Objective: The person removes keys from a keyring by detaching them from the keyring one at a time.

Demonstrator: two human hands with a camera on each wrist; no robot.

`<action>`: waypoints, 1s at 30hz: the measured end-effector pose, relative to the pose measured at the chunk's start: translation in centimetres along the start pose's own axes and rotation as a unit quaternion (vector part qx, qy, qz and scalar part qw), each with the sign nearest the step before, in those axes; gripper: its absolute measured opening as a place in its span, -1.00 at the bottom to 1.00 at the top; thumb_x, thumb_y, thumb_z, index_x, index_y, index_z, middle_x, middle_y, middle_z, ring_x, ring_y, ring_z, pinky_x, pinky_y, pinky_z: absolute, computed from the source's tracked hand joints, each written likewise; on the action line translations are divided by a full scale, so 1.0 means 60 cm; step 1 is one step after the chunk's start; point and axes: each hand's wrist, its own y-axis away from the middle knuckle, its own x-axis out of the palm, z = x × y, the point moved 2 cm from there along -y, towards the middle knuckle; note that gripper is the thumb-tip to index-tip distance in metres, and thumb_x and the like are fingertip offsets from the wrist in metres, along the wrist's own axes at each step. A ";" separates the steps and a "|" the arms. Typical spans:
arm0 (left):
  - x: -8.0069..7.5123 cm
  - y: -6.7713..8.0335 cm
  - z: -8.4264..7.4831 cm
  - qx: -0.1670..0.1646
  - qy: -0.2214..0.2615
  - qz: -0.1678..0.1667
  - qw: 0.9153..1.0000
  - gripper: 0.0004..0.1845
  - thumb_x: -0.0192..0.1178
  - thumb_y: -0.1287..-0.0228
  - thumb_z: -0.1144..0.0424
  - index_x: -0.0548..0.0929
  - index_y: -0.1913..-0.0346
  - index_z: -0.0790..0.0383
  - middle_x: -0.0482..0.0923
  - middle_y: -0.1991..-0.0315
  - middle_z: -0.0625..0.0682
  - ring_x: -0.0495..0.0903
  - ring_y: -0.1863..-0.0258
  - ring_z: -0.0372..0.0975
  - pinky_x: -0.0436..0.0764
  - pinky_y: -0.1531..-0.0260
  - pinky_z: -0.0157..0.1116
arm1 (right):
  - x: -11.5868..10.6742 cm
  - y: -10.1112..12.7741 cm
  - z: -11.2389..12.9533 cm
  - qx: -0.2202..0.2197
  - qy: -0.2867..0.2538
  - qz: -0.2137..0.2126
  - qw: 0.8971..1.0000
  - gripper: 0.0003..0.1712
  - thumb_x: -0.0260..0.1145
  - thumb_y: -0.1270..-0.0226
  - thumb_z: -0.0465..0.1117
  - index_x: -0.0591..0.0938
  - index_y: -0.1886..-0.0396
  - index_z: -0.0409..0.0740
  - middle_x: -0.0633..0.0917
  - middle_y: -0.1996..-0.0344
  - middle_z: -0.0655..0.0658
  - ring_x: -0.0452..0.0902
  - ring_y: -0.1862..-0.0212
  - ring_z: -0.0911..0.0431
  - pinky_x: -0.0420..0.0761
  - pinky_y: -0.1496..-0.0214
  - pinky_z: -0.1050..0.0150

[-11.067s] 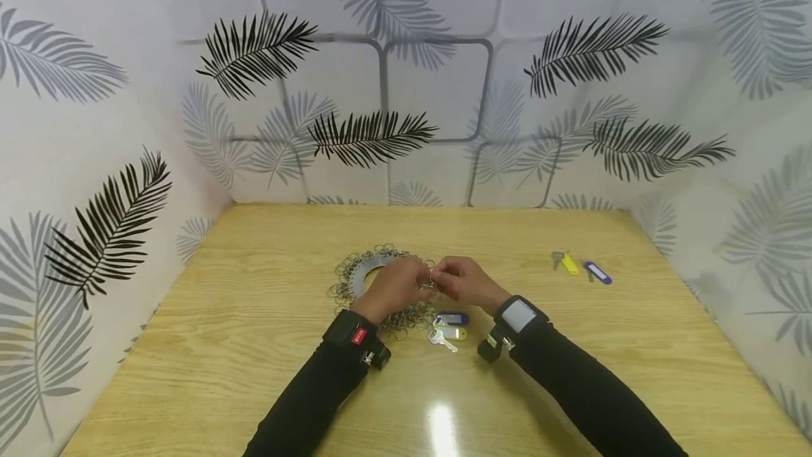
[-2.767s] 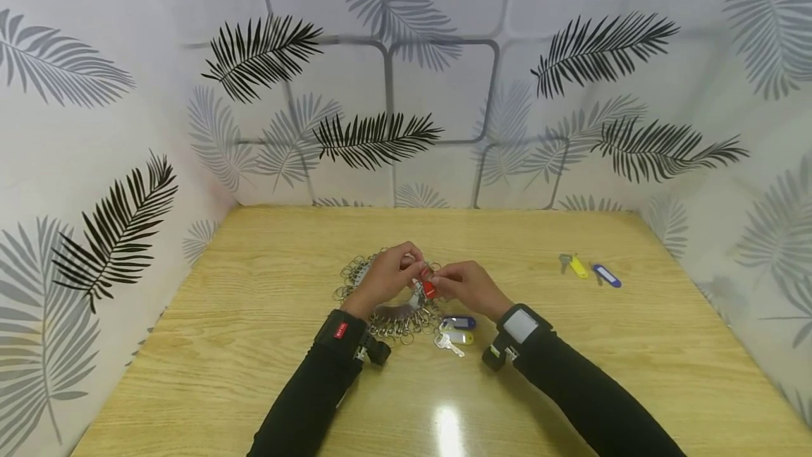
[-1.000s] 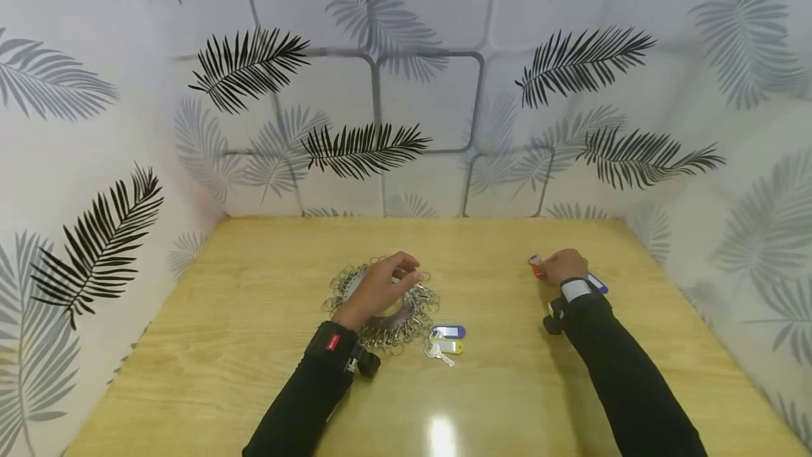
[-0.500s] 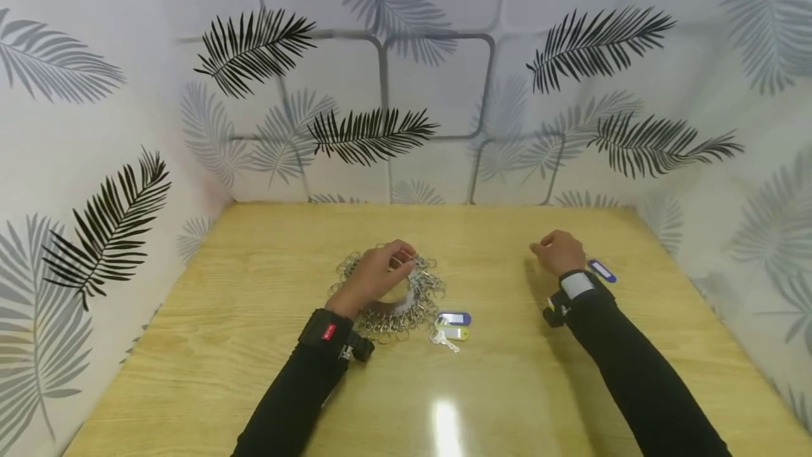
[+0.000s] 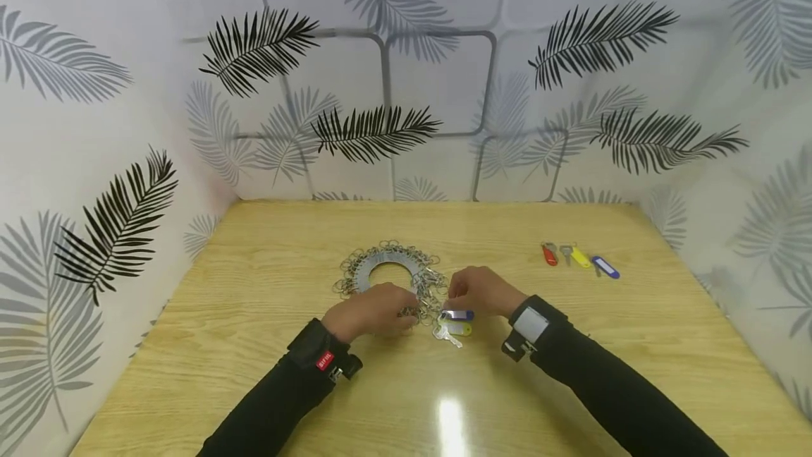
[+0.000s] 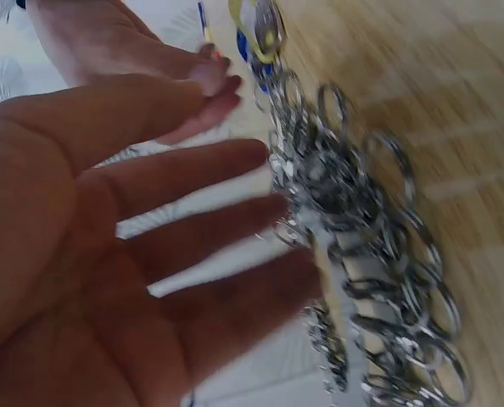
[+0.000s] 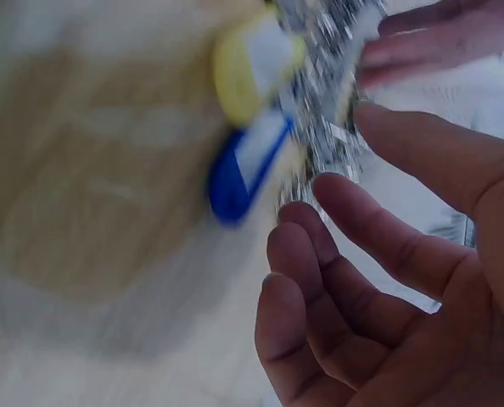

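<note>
Metal key rings (image 5: 419, 295) lie heaped around a flat grey ring-shaped plate (image 5: 374, 264) near the middle of a pale wooden counter (image 5: 254, 344), and both hands meet at the near edge of that heap. The left hand (image 5: 371, 310) rests palm down at the heap's front edge; seen from the left wrist its grip is spread, fingers (image 6: 193, 182) straight and loosely apart, reaching toward the tangled rings (image 6: 362, 254) and holding nothing. The right hand (image 5: 480, 291) sits just right of the heap, its grip also spread, with fingers (image 7: 379, 246) relaxed and close to a blue key tag (image 5: 458, 315); whether they touch it cannot be told, as the right wrist view is blurred. Just below the blue tag lies a yellow key tag (image 5: 461, 329) with a small silver key (image 5: 445, 336) beside it. Both tags appear to hang off the edge of the ring heap.

Well apart, toward the far right of the counter, three more tagged keys lie in a row: a red tag (image 5: 548, 254), a yellow one (image 5: 580, 257) and a blue one (image 5: 605, 266). Black sleeves (image 5: 609, 393) cover both forearms. Leaf-patterned walls (image 5: 406, 76) enclose the counter on three sides.
</note>
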 end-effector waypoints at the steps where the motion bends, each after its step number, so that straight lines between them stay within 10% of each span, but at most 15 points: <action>1: 0.002 0.001 -0.004 -0.001 -0.009 0.009 1.000 -0.87 0.16 -0.39 0.20 0.67 0.21 0.17 0.57 0.35 -0.10 0.54 0.35 -0.27 0.50 0.31 -0.32 | 0.007 -0.001 0.004 -0.006 0.002 0.008 1.000 -0.85 0.43 -0.20 -0.13 0.67 0.48 -0.06 0.64 0.50 0.08 0.50 0.42 0.20 0.52 0.32 0.27; 8: 0.009 0.002 -0.021 -0.018 -0.030 0.025 0.999 -0.79 0.19 -0.33 0.23 0.49 0.48 0.13 0.30 0.57 -0.14 0.29 0.58 -0.33 0.30 0.54 -0.39 | 0.029 -0.010 0.005 -0.012 0.015 0.016 1.000 -0.86 0.47 -0.15 -0.19 0.64 0.49 -0.04 0.58 0.53 0.09 0.45 0.47 0.21 0.48 0.41 0.32; 30: 0.005 -0.058 0.033 -0.053 -0.048 -0.044 0.996 -0.94 0.15 -0.35 0.27 0.59 0.28 0.16 0.49 0.40 -0.09 0.50 0.39 -0.25 0.51 0.33 -0.29 | 0.005 -0.074 -0.036 0.076 -0.001 -0.023 0.997 -0.88 0.41 -0.19 -0.21 0.68 0.39 -0.18 0.67 0.45 -0.04 0.55 0.45 0.13 0.55 0.35 0.26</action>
